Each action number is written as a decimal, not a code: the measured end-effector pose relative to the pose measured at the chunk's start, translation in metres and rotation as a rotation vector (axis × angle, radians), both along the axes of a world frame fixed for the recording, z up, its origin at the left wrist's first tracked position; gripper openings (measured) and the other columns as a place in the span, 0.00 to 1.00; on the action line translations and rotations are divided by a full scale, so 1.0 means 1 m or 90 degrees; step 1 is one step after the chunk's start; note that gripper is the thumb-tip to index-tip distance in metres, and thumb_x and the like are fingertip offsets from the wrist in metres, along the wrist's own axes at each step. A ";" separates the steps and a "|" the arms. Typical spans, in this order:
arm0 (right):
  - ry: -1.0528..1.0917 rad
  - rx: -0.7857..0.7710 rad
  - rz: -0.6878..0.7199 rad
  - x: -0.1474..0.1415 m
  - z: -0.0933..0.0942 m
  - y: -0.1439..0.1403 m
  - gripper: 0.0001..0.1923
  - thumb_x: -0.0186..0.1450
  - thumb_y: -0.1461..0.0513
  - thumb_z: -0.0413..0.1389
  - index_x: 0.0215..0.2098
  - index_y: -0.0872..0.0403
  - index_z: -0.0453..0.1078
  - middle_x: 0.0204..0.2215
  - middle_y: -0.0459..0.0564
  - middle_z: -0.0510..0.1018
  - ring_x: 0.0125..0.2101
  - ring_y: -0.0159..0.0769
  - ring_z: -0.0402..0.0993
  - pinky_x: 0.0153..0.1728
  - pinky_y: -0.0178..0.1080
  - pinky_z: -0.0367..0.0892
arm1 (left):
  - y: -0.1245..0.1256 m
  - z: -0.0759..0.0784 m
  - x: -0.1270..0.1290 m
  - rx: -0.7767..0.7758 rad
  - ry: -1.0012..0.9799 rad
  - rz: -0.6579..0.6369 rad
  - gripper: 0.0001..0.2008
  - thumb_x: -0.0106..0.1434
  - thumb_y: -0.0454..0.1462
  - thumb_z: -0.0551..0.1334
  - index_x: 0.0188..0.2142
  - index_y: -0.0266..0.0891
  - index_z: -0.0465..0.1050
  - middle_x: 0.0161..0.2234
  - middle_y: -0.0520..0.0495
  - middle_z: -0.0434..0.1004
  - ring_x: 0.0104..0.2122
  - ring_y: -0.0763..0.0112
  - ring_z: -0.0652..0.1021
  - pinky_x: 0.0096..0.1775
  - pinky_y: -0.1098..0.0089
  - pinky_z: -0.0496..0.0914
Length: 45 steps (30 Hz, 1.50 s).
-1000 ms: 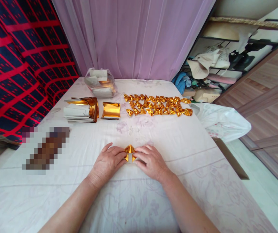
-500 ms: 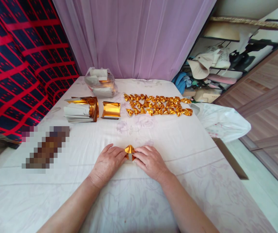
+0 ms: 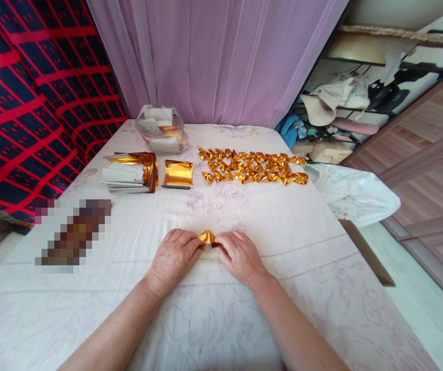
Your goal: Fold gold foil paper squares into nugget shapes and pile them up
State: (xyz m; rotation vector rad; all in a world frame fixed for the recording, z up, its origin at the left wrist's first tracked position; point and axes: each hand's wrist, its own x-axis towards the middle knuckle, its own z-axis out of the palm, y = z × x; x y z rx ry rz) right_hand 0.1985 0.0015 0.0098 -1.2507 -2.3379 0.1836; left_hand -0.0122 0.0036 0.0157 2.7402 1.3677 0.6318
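A small piece of folded gold foil paper sits between my two hands, low over the cloth, with a peaked top. My left hand pinches its left end, fingers closed. At the right end my right hand does the same, thumb and fingertips together. The fingers partly hide the paper's ends and underside. Farther off, several folded gold paper ingots lie in rows. A short stack of gold foil sheets rests left of the rows, beside a thicker stack of foil paper with pale backs showing.
A clear plastic bag of more paper stands at the back left. The white floral tablecloth covers the surface. A blurred-out object lies at left. Beyond the right edge are a white plastic bag and crowded shelves.
The pale strip on the front of the gold paper has mostly gone from sight, and the piece looks shorter and more folded. Both hands remain in nearly the same place.
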 end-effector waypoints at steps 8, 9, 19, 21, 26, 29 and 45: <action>0.019 -0.002 -0.029 -0.002 -0.002 -0.002 0.08 0.64 0.67 0.55 0.39 0.51 0.74 0.37 0.50 0.77 0.38 0.40 0.70 0.42 0.43 0.67 | -0.002 0.000 0.000 -0.043 -0.003 0.033 0.07 0.66 0.37 0.60 0.41 0.41 0.76 0.37 0.46 0.77 0.37 0.62 0.75 0.42 0.59 0.68; 0.026 0.000 -0.029 -0.002 -0.002 -0.001 0.08 0.64 0.67 0.55 0.39 0.51 0.74 0.37 0.50 0.77 0.38 0.40 0.70 0.42 0.43 0.67 | -0.002 0.000 0.000 -0.049 -0.003 0.037 0.07 0.66 0.38 0.60 0.41 0.41 0.76 0.37 0.46 0.77 0.37 0.62 0.75 0.42 0.59 0.68; 0.080 -0.006 -0.062 -0.003 -0.008 0.002 0.07 0.66 0.66 0.53 0.34 0.52 0.73 0.34 0.49 0.77 0.37 0.37 0.71 0.41 0.40 0.66 | 0.002 -0.001 0.000 -0.093 -0.060 0.074 0.10 0.67 0.39 0.57 0.36 0.40 0.76 0.36 0.46 0.76 0.36 0.64 0.75 0.41 0.61 0.69; 0.079 -0.015 -0.075 -0.004 -0.008 0.003 0.07 0.66 0.65 0.53 0.33 0.52 0.73 0.33 0.49 0.77 0.37 0.37 0.71 0.41 0.40 0.65 | 0.002 -0.001 0.001 -0.102 -0.070 0.087 0.09 0.67 0.39 0.58 0.35 0.40 0.76 0.36 0.46 0.75 0.36 0.63 0.74 0.41 0.61 0.69; 0.090 -0.026 -0.106 -0.008 -0.006 0.003 0.07 0.65 0.65 0.53 0.31 0.52 0.71 0.31 0.49 0.76 0.36 0.37 0.71 0.40 0.39 0.65 | 0.003 0.000 0.003 -0.116 -0.087 0.113 0.08 0.66 0.38 0.58 0.34 0.40 0.75 0.36 0.45 0.74 0.36 0.62 0.74 0.40 0.61 0.69; 0.091 -0.022 -0.125 -0.009 -0.008 0.003 0.07 0.65 0.65 0.53 0.30 0.52 0.71 0.30 0.48 0.75 0.35 0.37 0.70 0.39 0.39 0.64 | 0.004 -0.001 0.004 -0.109 -0.099 0.122 0.09 0.66 0.39 0.57 0.32 0.39 0.74 0.36 0.45 0.74 0.36 0.62 0.74 0.40 0.61 0.69; 0.052 0.014 -0.203 -0.018 -0.008 0.005 0.07 0.65 0.63 0.53 0.28 0.51 0.68 0.27 0.48 0.73 0.33 0.38 0.68 0.36 0.39 0.61 | 0.005 -0.002 0.010 -0.089 -0.101 0.169 0.10 0.66 0.39 0.57 0.29 0.39 0.69 0.35 0.45 0.72 0.36 0.62 0.73 0.41 0.59 0.68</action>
